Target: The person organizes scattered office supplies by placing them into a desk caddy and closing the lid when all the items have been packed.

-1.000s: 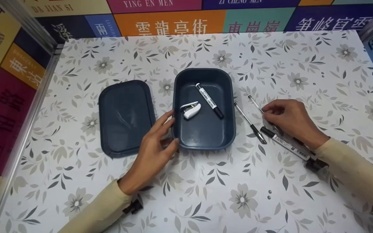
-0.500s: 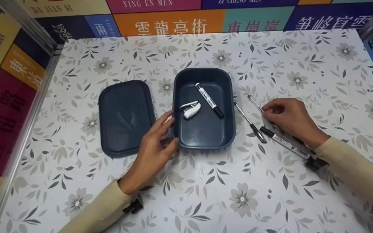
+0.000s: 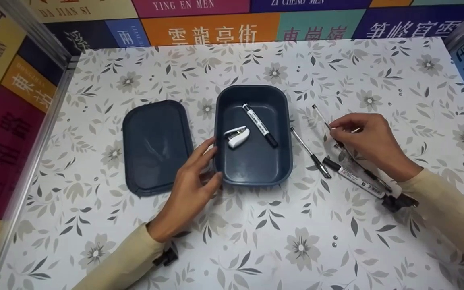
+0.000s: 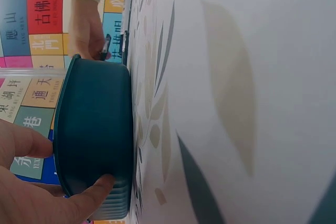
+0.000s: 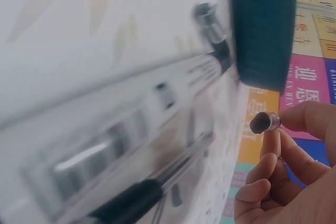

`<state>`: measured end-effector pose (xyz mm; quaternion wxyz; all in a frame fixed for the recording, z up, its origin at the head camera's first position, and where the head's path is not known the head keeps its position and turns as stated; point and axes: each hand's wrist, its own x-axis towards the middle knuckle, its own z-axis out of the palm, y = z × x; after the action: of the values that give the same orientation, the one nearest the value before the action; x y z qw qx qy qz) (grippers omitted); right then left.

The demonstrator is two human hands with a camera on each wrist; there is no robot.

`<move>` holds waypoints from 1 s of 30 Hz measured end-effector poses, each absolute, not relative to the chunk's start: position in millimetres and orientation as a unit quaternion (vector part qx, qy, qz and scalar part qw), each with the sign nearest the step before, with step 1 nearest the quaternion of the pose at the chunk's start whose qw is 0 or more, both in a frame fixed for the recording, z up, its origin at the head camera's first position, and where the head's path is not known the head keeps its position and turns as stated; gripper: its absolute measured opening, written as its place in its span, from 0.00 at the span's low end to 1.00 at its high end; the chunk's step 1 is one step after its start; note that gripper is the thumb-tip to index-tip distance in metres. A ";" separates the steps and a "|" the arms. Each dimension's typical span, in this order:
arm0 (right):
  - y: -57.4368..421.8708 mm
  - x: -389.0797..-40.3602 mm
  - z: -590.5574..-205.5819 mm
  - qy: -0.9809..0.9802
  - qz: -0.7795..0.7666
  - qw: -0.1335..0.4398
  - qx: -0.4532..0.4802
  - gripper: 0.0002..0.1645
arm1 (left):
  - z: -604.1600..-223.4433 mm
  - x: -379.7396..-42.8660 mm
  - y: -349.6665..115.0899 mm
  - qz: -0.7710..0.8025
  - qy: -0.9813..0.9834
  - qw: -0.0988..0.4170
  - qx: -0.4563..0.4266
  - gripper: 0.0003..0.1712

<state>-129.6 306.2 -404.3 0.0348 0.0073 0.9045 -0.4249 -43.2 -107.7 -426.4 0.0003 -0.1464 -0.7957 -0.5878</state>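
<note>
A dark blue box [image 3: 252, 175] stands in the middle of the head view. Inside it lie a small white stapler [image 3: 238, 138] and a white marker with black ends [image 3: 260, 125]. My left hand [image 3: 193, 177] rests with extended fingers against the box's left wall, as the left wrist view also shows. My right hand [image 3: 365, 131] pinches a clear-barrelled pen [image 3: 321, 114] between thumb and fingertips, to the right of the box. On the table near that hand are a second pen [image 3: 308, 147], a larger marker [image 3: 355, 177] and another black-gripped pen [image 3: 377, 179].
A dark blue lid [image 3: 157, 149] lies on the table left of the box, close to my left hand. Floral paper [image 3: 300, 245] covers the table. Panels with printed characters [image 3: 216, 30] stand along the back and sides.
My right hand has risen slightly and shifted to the right, and the pinched pen has come with it. The left hand and the box have stayed put.
</note>
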 end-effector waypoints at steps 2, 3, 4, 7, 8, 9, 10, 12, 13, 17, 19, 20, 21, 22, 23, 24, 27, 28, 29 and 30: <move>304.6 -129.0 -401.3 0.900 -0.435 0.038 0.010 0.12 | -426.5 -43.3 -108.0 -0.585 -0.797 0.002 -0.147 0.35; 303.6 -128.8 -400.0 0.898 -0.439 0.038 0.010 0.12 | -426.5 -43.3 -108.1 -0.585 -0.798 0.001 -0.147 0.35; 302.6 -128.5 -398.8 0.896 -0.442 0.037 0.010 0.12 | -426.7 -43.2 -108.2 -0.585 -0.798 0.001 -0.147 0.35; 299.8 -127.7 -395.9 0.892 -0.450 0.032 0.007 0.12 | -427.2 -43.0 -108.3 -0.588 -0.795 -0.001 -0.146 0.35; 298.7 -127.5 -395.1 0.891 -0.452 0.030 0.006 0.12 | -427.3 -42.8 -108.4 -0.589 -0.795 -0.002 -0.145 0.35; 297.7 -127.3 -394.2 0.890 -0.455 0.028 0.005 0.12 | -427.3 -42.7 -108.4 -0.589 -0.795 -0.002 -0.145 0.35; 296.8 -127.1 -393.2 0.889 -0.457 0.027 0.005 0.12 | -427.3 -42.8 -108.3 -0.588 -0.795 -0.002 -0.145 0.35; 295.1 -126.7 -391.1 0.886 -0.462 0.026 0.004 0.11 | -427.3 -42.7 -108.2 -0.587 -0.797 -0.003 -0.145 0.35; 294.1 -126.5 -390.0 0.886 -0.464 0.025 0.002 0.11 | -427.2 -42.7 -108.3 -0.585 -0.798 -0.002 -0.145 0.35; 290.1 -126.0 -386.5 0.884 -0.467 0.021 -0.011 0.11 | -427.3 -43.0 -108.2 -0.584 -0.798 -0.004 -0.145 0.35; 287.7 -126.0 -385.2 0.883 -0.469 0.019 -0.020 0.10 | -427.4 -43.1 -108.1 -0.586 -0.797 -0.004 -0.145 0.35; 286.3 -126.1 -384.6 0.882 -0.470 0.019 -0.024 0.10 | -427.3 -43.1 -108.0 -0.588 -0.796 -0.005 -0.145 0.35; 284.9 -126.1 -383.9 0.882 -0.471 0.018 -0.029 0.11 | -427.2 -43.0 -108.0 -0.590 -0.794 -0.006 -0.145 0.35; 283.4 -126.2 -383.3 0.880 -0.474 0.018 -0.033 0.11 | -426.9 -42.9 -107.9 -0.592 -0.793 -0.008 -0.146 0.35; 281.8 -126.3 -382.6 0.878 -0.477 0.019 -0.037 0.11 | -426.7 -42.8 -107.8 -0.593 -0.792 -0.008 -0.146 0.35; 280.2 -126.5 -382.1 0.876 -0.480 0.018 -0.041 0.11 | -426.5 -42.8 -107.7 -0.594 -0.791 -0.008 -0.146 0.35; 275.0 -126.9 -380.2 0.875 -0.482 0.017 -0.050 0.10 | -425.6 -43.0 -107.3 -0.595 -0.790 -0.009 -0.147 0.35; 273.0 -127.2 -379.5 0.874 -0.483 0.017 -0.052 0.09 | -425.3 -43.1 -107.1 -0.595 -0.790 -0.008 -0.147 0.35; 271.0 -127.4 -378.9 0.875 -0.481 0.016 -0.055 0.08 | -425.0 -43.2 -107.0 -0.594 -0.791 -0.007 -0.147 0.35; 269.0 -127.7 -378.4 0.876 -0.479 0.015 -0.057 0.08 | -424.8 -43.3 -106.8 -0.593 -0.792 -0.007 -0.147 0.35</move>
<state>-127.7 269.0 -378.4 0.0155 -0.0566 0.8760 -0.4788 -43.3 -106.8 -424.8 -0.0069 -0.1470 -0.7915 -0.5931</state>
